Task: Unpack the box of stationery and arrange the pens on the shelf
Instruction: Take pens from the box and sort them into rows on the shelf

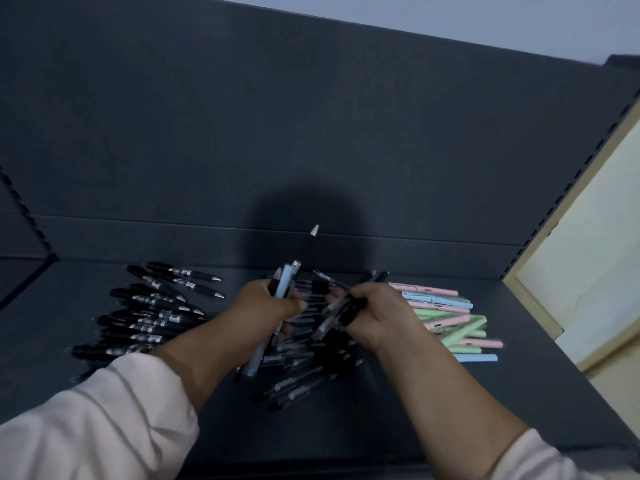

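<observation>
Left hand (273, 303) gripping a mixed pen bundle (284, 284); right hand (377, 313) clutching black pens (341, 311). Unsorted pile (304, 375) lying beneath the fingers (295, 304) on shelf (415, 393). Overfull grips risking pens slipping, scattering.

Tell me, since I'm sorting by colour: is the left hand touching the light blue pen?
Touching. The head view shows the left hand gripping the light blue pen, which sticks out above and below the fist.
</observation>
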The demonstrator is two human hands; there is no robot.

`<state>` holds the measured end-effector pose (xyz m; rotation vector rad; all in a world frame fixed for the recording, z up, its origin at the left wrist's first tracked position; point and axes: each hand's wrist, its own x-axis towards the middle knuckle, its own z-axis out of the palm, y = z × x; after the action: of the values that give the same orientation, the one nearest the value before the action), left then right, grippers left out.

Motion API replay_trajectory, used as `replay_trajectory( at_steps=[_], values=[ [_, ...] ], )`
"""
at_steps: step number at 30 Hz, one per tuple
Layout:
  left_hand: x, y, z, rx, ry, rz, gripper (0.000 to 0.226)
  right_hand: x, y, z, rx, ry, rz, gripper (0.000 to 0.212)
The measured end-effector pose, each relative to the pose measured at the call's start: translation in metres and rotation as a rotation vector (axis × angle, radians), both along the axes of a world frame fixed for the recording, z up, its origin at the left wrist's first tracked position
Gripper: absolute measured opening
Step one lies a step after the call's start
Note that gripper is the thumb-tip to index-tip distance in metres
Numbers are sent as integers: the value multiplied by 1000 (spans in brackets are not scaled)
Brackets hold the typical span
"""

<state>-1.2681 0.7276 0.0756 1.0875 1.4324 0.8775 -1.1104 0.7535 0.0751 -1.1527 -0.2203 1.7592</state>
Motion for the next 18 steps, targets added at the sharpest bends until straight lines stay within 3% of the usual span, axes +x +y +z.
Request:
replay_trajectory(
  at_steps=[4,10,15,18],
  values=[
    [-7,1,1,-14,-14,14,12,-6,-5,7,-63,-44,-45,23],
    [-11,0,4,-82,-114,17,15,-4,-11,9,8,-86,-12,20],
    [-18,-2,13,-210,-282,37,18,-8,-7,5,-6,-131,22,36],
    [-41,-6,16,-241,-343,57,20,-27,-2,2,46,-274,98,35]
  ],
)
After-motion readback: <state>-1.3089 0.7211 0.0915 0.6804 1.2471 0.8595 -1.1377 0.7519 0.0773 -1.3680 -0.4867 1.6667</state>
